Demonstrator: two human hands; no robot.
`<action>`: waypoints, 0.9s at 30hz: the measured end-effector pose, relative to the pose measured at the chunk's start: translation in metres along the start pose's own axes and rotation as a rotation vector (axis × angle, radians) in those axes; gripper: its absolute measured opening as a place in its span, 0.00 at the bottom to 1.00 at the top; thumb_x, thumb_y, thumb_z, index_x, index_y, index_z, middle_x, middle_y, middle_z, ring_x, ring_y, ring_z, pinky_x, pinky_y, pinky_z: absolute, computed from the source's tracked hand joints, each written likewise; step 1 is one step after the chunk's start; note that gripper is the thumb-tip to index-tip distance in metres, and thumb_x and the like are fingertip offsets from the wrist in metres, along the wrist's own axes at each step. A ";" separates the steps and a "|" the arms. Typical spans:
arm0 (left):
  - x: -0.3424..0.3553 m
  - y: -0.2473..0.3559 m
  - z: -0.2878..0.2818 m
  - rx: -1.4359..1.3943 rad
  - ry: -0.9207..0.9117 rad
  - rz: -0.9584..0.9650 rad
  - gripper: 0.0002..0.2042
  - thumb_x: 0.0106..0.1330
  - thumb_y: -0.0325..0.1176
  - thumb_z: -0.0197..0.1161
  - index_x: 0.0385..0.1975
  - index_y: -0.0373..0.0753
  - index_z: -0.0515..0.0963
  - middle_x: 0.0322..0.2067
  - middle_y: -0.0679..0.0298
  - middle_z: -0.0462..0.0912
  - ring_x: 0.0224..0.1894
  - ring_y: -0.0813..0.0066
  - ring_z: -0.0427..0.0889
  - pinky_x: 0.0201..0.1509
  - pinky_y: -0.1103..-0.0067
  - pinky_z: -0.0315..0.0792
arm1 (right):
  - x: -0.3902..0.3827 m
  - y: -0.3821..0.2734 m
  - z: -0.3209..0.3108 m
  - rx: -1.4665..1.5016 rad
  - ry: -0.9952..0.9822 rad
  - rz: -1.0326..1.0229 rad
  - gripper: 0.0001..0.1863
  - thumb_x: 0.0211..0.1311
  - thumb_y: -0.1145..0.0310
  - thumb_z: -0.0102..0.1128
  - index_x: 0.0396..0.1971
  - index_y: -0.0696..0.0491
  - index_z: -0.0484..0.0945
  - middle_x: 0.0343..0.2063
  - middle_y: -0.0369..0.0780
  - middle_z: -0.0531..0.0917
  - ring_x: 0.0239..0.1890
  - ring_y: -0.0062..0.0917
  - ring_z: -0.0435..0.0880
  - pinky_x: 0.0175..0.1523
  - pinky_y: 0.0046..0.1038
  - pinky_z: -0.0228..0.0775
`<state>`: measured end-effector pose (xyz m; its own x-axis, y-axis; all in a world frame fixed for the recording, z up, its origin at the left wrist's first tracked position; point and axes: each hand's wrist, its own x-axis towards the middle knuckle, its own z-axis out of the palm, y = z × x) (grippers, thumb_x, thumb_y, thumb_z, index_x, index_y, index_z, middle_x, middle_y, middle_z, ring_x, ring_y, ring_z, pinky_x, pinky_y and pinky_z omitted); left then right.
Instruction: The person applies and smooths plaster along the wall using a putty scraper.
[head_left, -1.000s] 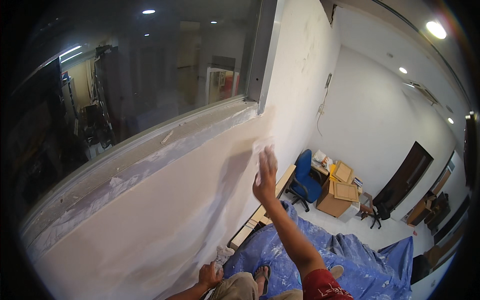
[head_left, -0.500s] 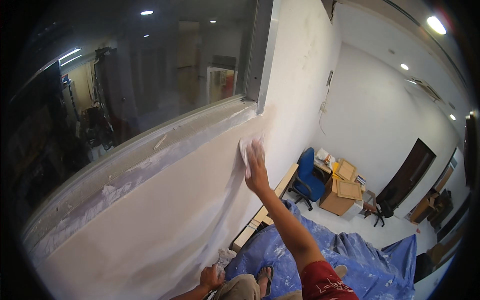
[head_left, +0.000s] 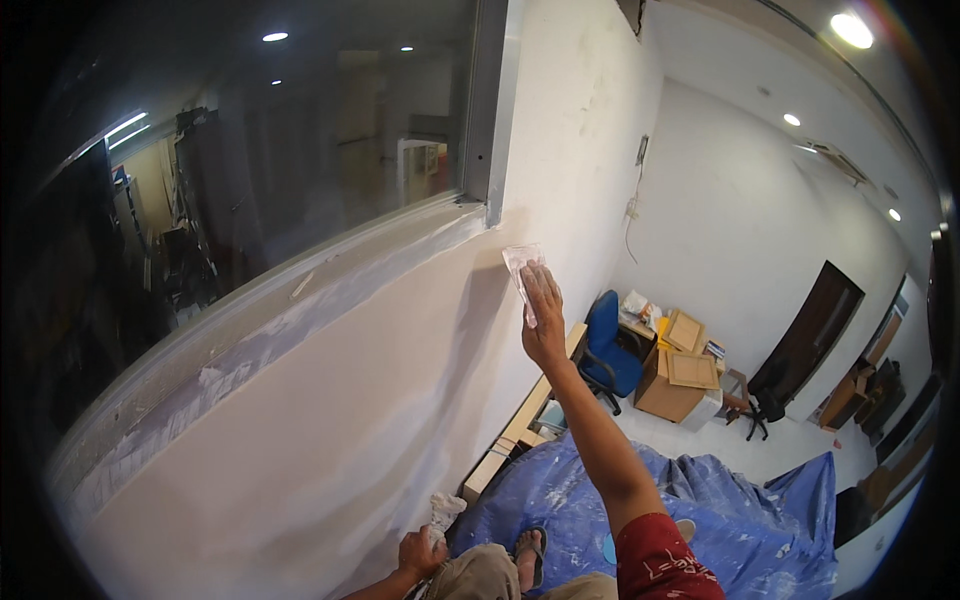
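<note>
My right hand (head_left: pixel 541 310) is stretched out to the wall below the window's corner. Under its fingers lies a pale, dusty sheet of sandpaper (head_left: pixel 522 257), pressed flat to the plastered wall (head_left: pixel 330 400). Lower down, next to my knee, my left hand (head_left: pixel 422 553) is closed on a crumpled whitish rag (head_left: pixel 447 510) close to the wall. Part of that rag is hidden in the fist. Patches of beige and white filler show on the wall around the sandpaper.
A rough, plaster-smeared window ledge (head_left: pixel 250 330) runs above my work area, under dark glass (head_left: pixel 300 150). Below me a blue tarp (head_left: pixel 580 500) drapes over something. Beyond it stand a blue office chair (head_left: pixel 610 350) and cardboard boxes (head_left: pixel 668 392).
My right hand has slid the sandpaper up and to the right along the wall. My left hand stays low with the rag. The view has shifted slightly.
</note>
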<state>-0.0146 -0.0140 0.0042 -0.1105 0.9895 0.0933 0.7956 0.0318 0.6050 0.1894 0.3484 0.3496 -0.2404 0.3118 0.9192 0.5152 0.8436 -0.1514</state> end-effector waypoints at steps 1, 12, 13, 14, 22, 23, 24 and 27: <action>-0.002 0.002 -0.001 -0.021 0.011 -0.010 0.26 0.60 0.49 0.60 0.48 0.32 0.73 0.32 0.41 0.82 0.37 0.39 0.82 0.44 0.51 0.74 | 0.002 0.005 0.001 0.001 0.006 0.004 0.35 0.63 0.81 0.48 0.72 0.46 0.63 0.72 0.45 0.64 0.76 0.46 0.57 0.77 0.50 0.46; -0.002 0.000 -0.004 -0.004 -0.038 -0.014 0.27 0.59 0.48 0.62 0.49 0.29 0.74 0.30 0.40 0.82 0.35 0.38 0.82 0.42 0.50 0.75 | 0.028 0.037 0.003 0.091 0.017 0.035 0.33 0.66 0.79 0.46 0.72 0.43 0.65 0.71 0.45 0.66 0.74 0.47 0.61 0.76 0.44 0.51; -0.002 0.000 -0.006 -0.004 -0.016 0.018 0.25 0.60 0.47 0.61 0.48 0.30 0.74 0.31 0.41 0.82 0.35 0.38 0.82 0.42 0.51 0.74 | 0.027 0.036 0.005 0.128 0.031 0.095 0.33 0.66 0.79 0.45 0.72 0.44 0.65 0.71 0.45 0.66 0.73 0.47 0.61 0.76 0.43 0.52; -0.002 0.001 -0.007 -0.004 0.006 0.051 0.24 0.62 0.46 0.61 0.48 0.31 0.73 0.31 0.42 0.83 0.34 0.39 0.81 0.41 0.51 0.73 | 0.024 0.034 0.006 0.160 0.033 0.099 0.32 0.67 0.79 0.44 0.71 0.44 0.66 0.71 0.45 0.67 0.73 0.47 0.62 0.76 0.43 0.53; -0.003 0.006 -0.009 0.028 0.027 0.049 0.24 0.62 0.45 0.61 0.49 0.31 0.72 0.32 0.43 0.83 0.35 0.39 0.81 0.43 0.52 0.73 | 0.018 0.023 -0.005 0.097 -0.002 0.011 0.36 0.61 0.84 0.49 0.70 0.45 0.67 0.70 0.44 0.68 0.71 0.47 0.64 0.75 0.44 0.55; -0.002 0.006 -0.010 0.029 0.023 0.038 0.24 0.62 0.45 0.61 0.50 0.31 0.72 0.33 0.42 0.83 0.35 0.39 0.81 0.43 0.52 0.73 | 0.016 0.021 -0.006 0.063 -0.016 -0.014 0.36 0.59 0.84 0.50 0.70 0.46 0.67 0.70 0.44 0.69 0.71 0.47 0.65 0.74 0.43 0.56; -0.003 0.007 -0.011 0.028 0.026 0.037 0.24 0.62 0.45 0.61 0.50 0.31 0.72 0.33 0.42 0.83 0.35 0.39 0.81 0.43 0.52 0.73 | 0.013 0.019 -0.007 0.065 -0.016 -0.016 0.36 0.59 0.84 0.50 0.70 0.46 0.67 0.70 0.44 0.69 0.71 0.47 0.65 0.74 0.43 0.56; -0.004 0.008 -0.011 0.043 0.003 0.024 0.25 0.62 0.46 0.60 0.50 0.30 0.72 0.33 0.42 0.83 0.35 0.39 0.81 0.43 0.52 0.73 | 0.009 0.015 -0.008 0.088 -0.065 -0.015 0.36 0.59 0.84 0.51 0.70 0.47 0.67 0.69 0.44 0.69 0.71 0.46 0.65 0.74 0.43 0.56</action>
<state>-0.0144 -0.0193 0.0172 -0.0925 0.9896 0.1102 0.8229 0.0137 0.5680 0.2016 0.3604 0.3587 -0.3021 0.3247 0.8963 0.4379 0.8824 -0.1721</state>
